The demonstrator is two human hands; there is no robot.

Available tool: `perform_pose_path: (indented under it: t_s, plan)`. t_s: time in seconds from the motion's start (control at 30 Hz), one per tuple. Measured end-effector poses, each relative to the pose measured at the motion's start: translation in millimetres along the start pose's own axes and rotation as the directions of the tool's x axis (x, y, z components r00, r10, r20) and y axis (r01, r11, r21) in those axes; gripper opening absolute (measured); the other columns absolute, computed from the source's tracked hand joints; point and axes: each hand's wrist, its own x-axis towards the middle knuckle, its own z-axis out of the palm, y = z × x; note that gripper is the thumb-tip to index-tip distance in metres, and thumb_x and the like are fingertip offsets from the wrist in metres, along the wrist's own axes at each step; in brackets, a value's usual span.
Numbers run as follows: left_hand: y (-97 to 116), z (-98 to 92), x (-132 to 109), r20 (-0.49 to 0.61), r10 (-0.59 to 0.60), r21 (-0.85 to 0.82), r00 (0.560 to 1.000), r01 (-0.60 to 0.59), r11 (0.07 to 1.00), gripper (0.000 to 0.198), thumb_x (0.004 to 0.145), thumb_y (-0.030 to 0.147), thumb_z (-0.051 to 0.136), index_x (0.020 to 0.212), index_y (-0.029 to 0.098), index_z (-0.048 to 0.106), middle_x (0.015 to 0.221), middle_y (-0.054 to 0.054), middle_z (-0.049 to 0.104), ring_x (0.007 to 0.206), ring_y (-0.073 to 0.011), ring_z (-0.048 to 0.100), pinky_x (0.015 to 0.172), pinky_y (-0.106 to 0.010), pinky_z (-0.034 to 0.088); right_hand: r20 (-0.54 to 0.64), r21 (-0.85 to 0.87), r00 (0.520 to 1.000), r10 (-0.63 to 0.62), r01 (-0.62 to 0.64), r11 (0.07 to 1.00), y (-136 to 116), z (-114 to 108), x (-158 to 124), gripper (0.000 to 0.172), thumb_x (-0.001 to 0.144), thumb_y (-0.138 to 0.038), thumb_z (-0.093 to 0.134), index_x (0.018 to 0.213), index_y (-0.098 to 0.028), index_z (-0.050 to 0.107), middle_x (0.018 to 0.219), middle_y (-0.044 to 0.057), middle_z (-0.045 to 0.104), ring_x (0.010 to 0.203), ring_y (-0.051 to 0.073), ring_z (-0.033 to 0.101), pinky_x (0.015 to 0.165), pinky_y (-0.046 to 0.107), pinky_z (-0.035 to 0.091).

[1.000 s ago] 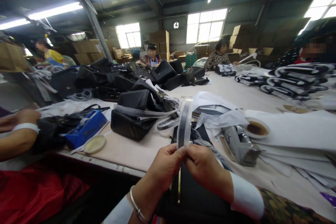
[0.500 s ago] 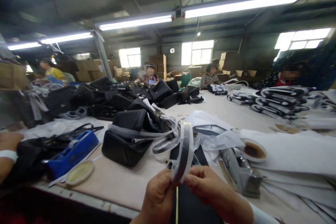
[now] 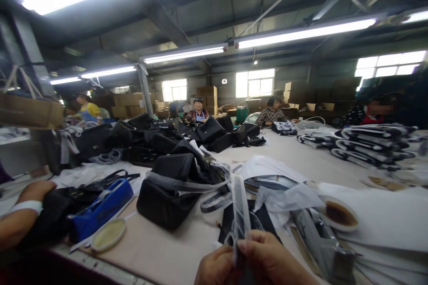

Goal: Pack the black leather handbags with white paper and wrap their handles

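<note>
Close together at the bottom of the view, both my hands pinch a bag strap [image 3: 240, 207] covered in translucent white wrap. My left hand [image 3: 214, 266] is closed on its lower end, partly cut off by the frame edge. My right hand [image 3: 269, 256] grips it just beside, thumb pressed on the wrap. The strap rises away from me towards more wrapped straps [image 3: 214, 202]. A black handbag [image 3: 167, 200] lies left of the strap, with one wrapped strap across it. Dark flat material [image 3: 264, 218] lies behind my fingers.
Left stand a blue tape dispenser [image 3: 102, 209] and a round lid [image 3: 109, 234]; a co-worker's arm [image 3: 28, 209] reaches in there. Right are a grey tape dispenser [image 3: 323, 240], a bowl of brown stuff [image 3: 341, 213] and paper sheets [image 3: 394, 218]. Black bags [image 3: 160, 136] are heaped behind.
The view has tilted upward, so my hands sit lower in the picture. The strap, curved in a loop before, now stands straighter and flatter. Both hands still hold it.
</note>
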Motion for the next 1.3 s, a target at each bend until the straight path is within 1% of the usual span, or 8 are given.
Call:
perform_pose_path:
  t_s: [0.1,0.23,0.37,0.5,0.7,0.87,1.0,1.3]
  plan:
    - [15,-2.0,5,0.081,-0.328,-0.284,0.941,0.338,0.897,0.054,0.090,0.064,0.056,0.101,0.015,0.075,0.073,-0.007,0.065,0.065,-0.0148,0.059,0.061,-0.023,0.046,-0.032,-0.429,0.985,-0.171,0.141,0.892,-1,-4,-3,0.032,0.071,-0.044,0.078,0.067,-0.016,0.065,0.065,0.002,0.066,0.062,0.015,0.059,0.061,0.026,0.042]
    - [23,2.7,12,0.161,-0.628,-0.569,0.761,0.592,0.571,0.063,0.079,0.073,0.064,0.090,0.012,0.069,0.042,0.006,0.041,0.035,-0.0054,0.029,0.038,-0.019,0.018,0.207,-0.913,0.885,-0.418,0.328,0.242,6,-13,-6,0.019,0.089,-0.022,0.053,0.083,-0.018,0.071,0.083,0.006,0.075,0.078,0.020,0.067,0.070,0.028,0.045]
    - [24,17.3,16,0.124,-0.702,-0.699,0.701,0.564,0.440,0.060,0.069,0.073,0.074,0.076,0.016,0.059,0.038,0.010,0.036,0.032,-0.0045,0.023,0.036,-0.020,0.014,0.443,-0.891,0.766,-0.466,0.319,-0.322,26,-27,0,0.021,0.082,-0.008,0.050,0.088,-0.017,0.068,0.081,0.009,0.074,0.070,0.022,0.069,0.063,0.029,0.044]
    - [32,27.7,20,0.056,-0.707,-0.672,0.705,0.550,0.496,0.062,0.065,0.073,0.078,0.081,0.016,0.060,0.044,0.010,0.040,0.034,-0.0032,0.024,0.036,-0.019,0.015,0.520,-0.840,0.700,-0.490,0.316,-0.441,33,-32,0,0.019,0.074,-0.004,0.055,0.082,-0.018,0.064,0.073,0.006,0.071,0.061,0.021,0.065,0.057,0.030,0.043]
    - [39,30.0,21,-0.076,-0.732,-0.667,0.678,0.511,0.542,0.058,0.063,0.067,0.082,0.074,0.013,0.064,0.044,0.008,0.039,0.040,-0.0042,0.028,0.041,-0.020,0.017,0.466,-0.885,0.752,-0.466,0.383,-0.265,22,-19,-12,0.023,0.082,-0.005,0.049,0.093,-0.015,0.067,0.089,0.012,0.074,0.077,0.023,0.070,0.070,0.032,0.051]
    - [49,14.7,20,-0.153,-0.706,-0.675,0.692,0.448,0.586,0.047,0.075,0.058,0.079,0.089,0.013,0.073,0.050,0.008,0.040,0.046,-0.0056,0.031,0.047,-0.019,0.024,0.214,-0.853,0.912,-0.350,0.349,0.388,-6,-5,-25,0.027,0.096,-0.036,0.052,0.096,-0.018,0.071,0.096,0.009,0.074,0.089,0.022,0.067,0.079,0.031,0.050]
    - [51,7.2,12,-0.227,-0.541,-0.384,0.810,0.436,0.814,0.036,0.087,0.050,0.069,0.077,0.015,0.074,0.058,0.001,0.052,0.053,-0.0098,0.044,0.054,-0.022,0.035,0.013,-0.610,0.982,-0.189,0.158,0.776,-20,2,-25,0.049,0.083,-0.064,0.065,0.089,-0.016,0.073,0.068,0.001,0.062,0.059,0.013,0.050,0.055,0.025,0.037]
    - [35,7.5,-3,-0.075,-0.256,-0.090,0.964,0.249,0.964,0.033,0.096,0.037,0.056,0.085,0.015,0.077,0.081,-0.009,0.064,0.076,-0.0186,0.060,0.071,-0.027,0.045,-0.089,-0.136,0.994,0.061,-0.073,0.988,-9,11,-21,0.049,0.066,-0.056,0.084,0.073,-0.019,0.053,0.052,-0.011,0.033,0.044,0.004,0.019,0.044,0.024,0.010]
